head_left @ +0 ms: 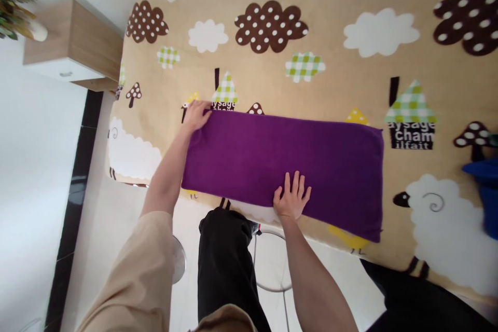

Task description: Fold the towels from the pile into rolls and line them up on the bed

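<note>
A purple cloth (241, 155), like a towel, lies spread as a long rectangle near the front edge of the bed-like surface. My left hand (197, 115) rests on its far left corner, fingers bent over the edge; whether they pinch the fabric I cannot tell. Flat on the cloth near its front edge, right of the middle, lies my right hand (292, 197) with fingers spread. The cloth's right end slants slightly toward me, and both right corners show.
Beneath the cloth is a beige printed cover (330, 93) with clouds, sheep and houses. A wooden cabinet (93, 36) stands at the left, with a potted plant (17, 10) by it. Something blue (486, 187) lies at the right edge. A round metal frame (272, 288) stands below.
</note>
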`<state>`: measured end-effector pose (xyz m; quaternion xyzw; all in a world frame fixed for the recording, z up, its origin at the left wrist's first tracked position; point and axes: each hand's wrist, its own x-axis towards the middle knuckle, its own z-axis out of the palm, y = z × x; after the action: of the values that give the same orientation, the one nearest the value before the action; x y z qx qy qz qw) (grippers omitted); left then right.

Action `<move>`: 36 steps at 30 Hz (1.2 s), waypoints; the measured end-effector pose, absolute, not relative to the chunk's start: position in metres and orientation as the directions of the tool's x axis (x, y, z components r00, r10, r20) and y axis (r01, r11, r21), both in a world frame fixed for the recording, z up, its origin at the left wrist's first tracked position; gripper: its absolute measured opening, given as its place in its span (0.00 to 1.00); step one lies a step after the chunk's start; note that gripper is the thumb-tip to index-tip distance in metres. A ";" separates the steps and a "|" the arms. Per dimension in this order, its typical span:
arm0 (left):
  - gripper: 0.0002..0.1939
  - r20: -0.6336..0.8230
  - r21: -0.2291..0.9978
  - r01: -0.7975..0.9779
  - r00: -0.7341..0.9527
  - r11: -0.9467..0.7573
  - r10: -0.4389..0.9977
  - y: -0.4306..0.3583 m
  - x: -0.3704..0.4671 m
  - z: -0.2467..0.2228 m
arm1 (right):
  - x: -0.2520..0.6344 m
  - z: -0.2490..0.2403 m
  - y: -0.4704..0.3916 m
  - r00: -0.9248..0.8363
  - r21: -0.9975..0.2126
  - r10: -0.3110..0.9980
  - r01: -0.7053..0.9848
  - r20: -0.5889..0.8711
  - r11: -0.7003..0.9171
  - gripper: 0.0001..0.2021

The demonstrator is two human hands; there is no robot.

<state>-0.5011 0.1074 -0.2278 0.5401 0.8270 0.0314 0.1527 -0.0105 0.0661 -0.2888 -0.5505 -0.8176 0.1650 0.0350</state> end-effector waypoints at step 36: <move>0.35 -0.006 0.345 0.524 -0.828 0.779 0.560 -0.081 -0.279 -0.263 | -0.019 -0.268 0.079 -0.381 -0.367 0.888 0.889 -0.257 0.275 0.32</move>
<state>-0.2793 -0.0808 -0.2626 0.2879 0.9415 0.1664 0.0540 -0.0187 0.0786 -0.2680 -0.5562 -0.7985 0.2301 -0.0007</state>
